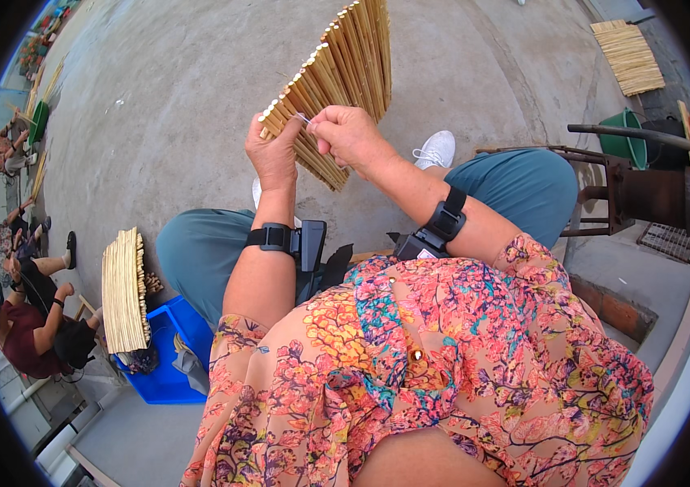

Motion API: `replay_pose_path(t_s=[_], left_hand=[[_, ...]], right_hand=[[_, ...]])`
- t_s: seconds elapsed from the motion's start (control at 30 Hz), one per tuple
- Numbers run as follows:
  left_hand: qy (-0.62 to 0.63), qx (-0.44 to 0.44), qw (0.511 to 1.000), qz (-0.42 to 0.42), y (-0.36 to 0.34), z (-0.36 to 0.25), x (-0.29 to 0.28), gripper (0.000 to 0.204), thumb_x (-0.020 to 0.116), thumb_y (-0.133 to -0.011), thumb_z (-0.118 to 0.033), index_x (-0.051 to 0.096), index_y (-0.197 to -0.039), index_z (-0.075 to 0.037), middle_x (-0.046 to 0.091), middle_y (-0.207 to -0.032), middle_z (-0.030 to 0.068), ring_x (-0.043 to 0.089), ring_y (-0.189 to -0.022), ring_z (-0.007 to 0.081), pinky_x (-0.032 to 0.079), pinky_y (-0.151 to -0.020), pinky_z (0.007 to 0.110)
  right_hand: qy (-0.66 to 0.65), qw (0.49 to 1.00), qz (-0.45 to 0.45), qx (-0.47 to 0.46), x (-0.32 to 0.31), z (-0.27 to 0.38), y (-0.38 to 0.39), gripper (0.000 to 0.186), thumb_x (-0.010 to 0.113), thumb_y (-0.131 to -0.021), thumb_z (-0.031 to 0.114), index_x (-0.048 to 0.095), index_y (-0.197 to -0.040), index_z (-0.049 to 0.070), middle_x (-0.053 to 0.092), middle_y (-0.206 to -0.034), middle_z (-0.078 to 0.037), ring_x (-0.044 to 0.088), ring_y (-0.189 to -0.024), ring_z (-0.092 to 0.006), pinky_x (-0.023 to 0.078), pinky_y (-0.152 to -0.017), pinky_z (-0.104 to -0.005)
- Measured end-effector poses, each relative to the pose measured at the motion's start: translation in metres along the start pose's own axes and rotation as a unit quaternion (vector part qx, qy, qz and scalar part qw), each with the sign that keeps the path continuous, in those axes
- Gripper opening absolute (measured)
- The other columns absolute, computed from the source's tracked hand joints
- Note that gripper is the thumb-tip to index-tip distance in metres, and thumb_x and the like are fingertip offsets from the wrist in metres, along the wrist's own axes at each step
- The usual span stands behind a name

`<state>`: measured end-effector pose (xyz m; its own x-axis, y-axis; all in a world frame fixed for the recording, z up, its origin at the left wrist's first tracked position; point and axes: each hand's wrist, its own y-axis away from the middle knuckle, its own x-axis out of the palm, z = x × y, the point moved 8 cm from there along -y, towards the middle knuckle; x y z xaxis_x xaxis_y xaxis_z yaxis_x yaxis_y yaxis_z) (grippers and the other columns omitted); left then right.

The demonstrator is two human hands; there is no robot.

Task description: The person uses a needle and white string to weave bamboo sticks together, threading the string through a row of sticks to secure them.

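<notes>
Reed mat (337, 77) is held up at its near edge by the left hand (273, 154). Beside that hand, white thread (303, 118) is pinched tight by the right hand (348, 134).

- The reed mat (337, 73) stood ahead of the knees.
- Left of it lay a bundle (124, 290), over a crate (168, 357).
- Right of it stood a bucket (625, 138).

The reed mat's (337, 81) top is cut off by the upper edge.
</notes>
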<state>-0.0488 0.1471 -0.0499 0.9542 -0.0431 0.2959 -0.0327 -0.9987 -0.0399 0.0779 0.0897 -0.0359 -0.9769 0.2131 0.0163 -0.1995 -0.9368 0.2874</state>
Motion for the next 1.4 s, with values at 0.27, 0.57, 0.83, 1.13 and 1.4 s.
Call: replay_pose_path(t_s=[0.27,0.57,0.83,1.13,1.4], left_hand=[[0.011,-0.002,1.0,-0.007,0.001,-0.001,0.0,0.016,0.07,-0.072,-0.001,0.057,-0.082,-0.004,0.06,-0.077,-0.0006,0.055,-0.068,0.0068,0.046,-0.06,0.022],[-0.012,0.023,1.0,0.017,0.006,-0.01,0.006,0.015,0.07,-0.073,-0.002,0.056,-0.078,-0.004,0.06,-0.072,-0.0013,0.054,-0.066,0.0055,0.045,-0.059,0.022],[-0.203,0.108,0.968,0.104,0.036,-0.024,0.041,0.017,0.071,-0.075,-0.006,0.054,-0.079,-0.003,0.058,-0.069,-0.0017,0.05,-0.063,0.0036,0.043,-0.055,0.022],[-0.257,0.246,0.917,0.18,0.08,-0.039,0.077,0.025,0.075,-0.069,-0.009,0.055,-0.084,-0.003,0.06,-0.067,0.0078,0.059,-0.058,0.0153,0.046,-0.053,0.027],[-0.231,0.318,0.869,0.302,0.106,-0.053,0.105,0.04,0.072,-0.061,-0.008,0.055,-0.096,-0.002,0.058,-0.083,0.0137,0.059,-0.074,0.0311,0.049,-0.063,0.036]], right_hand=[[-0.007,1.0,-0.001,0.01,0.001,0.0,0.002,0.01,0.057,-0.083,0.013,0.06,-0.083,0.004,0.053,-0.057,-0.001,0.041,-0.042,-0.0047,0.029,-0.035,-0.0205],[-0.001,1.0,-0.015,-0.007,-0.001,0.008,0.008,0.014,0.057,-0.084,0.013,0.063,-0.088,0.002,0.053,-0.056,0.0,0.042,-0.043,-0.005,0.029,-0.035,-0.0204],[0.03,0.999,0.018,-0.004,-0.046,0.025,0.037,0.017,0.061,-0.081,0.014,0.068,-0.086,-0.001,0.055,-0.055,0.001,0.046,-0.049,-0.0045,0.035,-0.045,-0.0211],[0.136,0.99,0.035,-0.028,-0.094,0.013,0.085,0.02,0.053,-0.086,0.007,0.068,-0.099,0.002,0.052,-0.059,0.004,0.044,-0.054,-0.0022,0.035,-0.047,-0.0188],[0.097,0.994,0.022,0.049,-0.114,0.006,0.115,0.014,0.053,-0.09,0.01,0.061,-0.099,0.004,0.051,-0.064,0.005,0.043,-0.055,-0.0017,0.034,-0.048,-0.0174]])
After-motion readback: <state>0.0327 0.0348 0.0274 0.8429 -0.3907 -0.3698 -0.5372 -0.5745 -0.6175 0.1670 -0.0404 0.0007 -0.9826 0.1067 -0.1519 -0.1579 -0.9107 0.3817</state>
